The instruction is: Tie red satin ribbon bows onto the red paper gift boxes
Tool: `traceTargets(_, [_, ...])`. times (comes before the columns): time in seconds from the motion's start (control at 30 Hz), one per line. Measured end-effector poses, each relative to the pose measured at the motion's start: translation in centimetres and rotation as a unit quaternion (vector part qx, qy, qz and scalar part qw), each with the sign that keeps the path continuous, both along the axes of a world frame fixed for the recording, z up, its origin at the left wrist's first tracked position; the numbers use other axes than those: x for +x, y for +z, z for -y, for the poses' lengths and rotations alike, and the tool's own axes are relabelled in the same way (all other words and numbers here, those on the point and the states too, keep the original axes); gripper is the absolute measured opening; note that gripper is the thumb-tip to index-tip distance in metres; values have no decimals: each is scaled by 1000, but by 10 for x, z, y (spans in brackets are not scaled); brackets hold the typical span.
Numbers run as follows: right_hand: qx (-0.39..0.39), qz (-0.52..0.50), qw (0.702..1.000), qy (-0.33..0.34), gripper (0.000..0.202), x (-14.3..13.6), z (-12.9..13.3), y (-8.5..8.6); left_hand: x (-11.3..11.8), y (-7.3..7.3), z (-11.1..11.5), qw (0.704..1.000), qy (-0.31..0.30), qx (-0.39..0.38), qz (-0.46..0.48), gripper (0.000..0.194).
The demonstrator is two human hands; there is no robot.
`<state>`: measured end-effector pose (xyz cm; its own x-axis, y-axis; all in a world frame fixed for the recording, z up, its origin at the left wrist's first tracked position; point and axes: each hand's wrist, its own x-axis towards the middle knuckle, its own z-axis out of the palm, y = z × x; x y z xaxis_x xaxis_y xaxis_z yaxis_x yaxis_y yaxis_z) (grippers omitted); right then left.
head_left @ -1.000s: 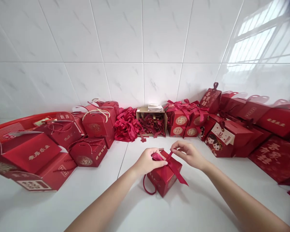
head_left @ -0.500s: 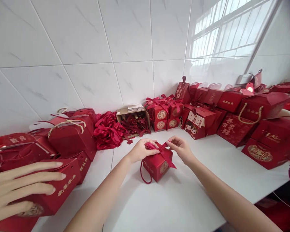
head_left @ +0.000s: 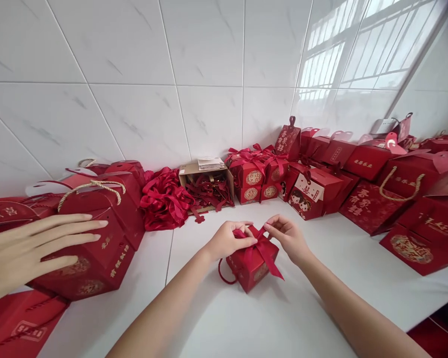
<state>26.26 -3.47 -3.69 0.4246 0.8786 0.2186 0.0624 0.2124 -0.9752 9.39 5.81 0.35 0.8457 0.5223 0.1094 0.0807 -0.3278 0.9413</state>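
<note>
L grip [head_left: 227, 240], R grip [head_left: 288, 238] pinch satiny ribbon [head_left: 272, 260].

Small red gift box [head_left: 250, 266] with gold print, upright and angled on white desk [head_left: 209, 318], red ribbon bow [head_left: 261, 247] across top pinched in both hands [head_left: 229, 241], dark red cord loop [head_left: 224, 274] at side

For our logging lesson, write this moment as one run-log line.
left hand: pinching ribbon | right hand: pinching ribbon | front ribboned box: on table | another person's hand: at left-side boxes
</note>
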Motion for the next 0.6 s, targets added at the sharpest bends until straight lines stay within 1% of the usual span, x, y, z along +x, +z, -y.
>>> traceTargets(0.1, [-6, 11, 999, -35, 40, -2, 2, 1, 4, -3, -3, 1000, -1, -2, 1, 9])
traceTargets(0.23, [-11, 27, 997, -70, 40, -6, 4, 1, 6, -9, -6, 1000, 4, -9, -7, 16])
traceTargets(0.47, [-6, 42, 995, -86, 41, -7, -4, 0, 7, -8, -9, 1000, -5, -16, -14, 32])
traceTargets(0.6, [-5, 45, 995, -91, 41, -4, -4, 2, 7, -5, -5, 1000, 0, -19, -6, 36])
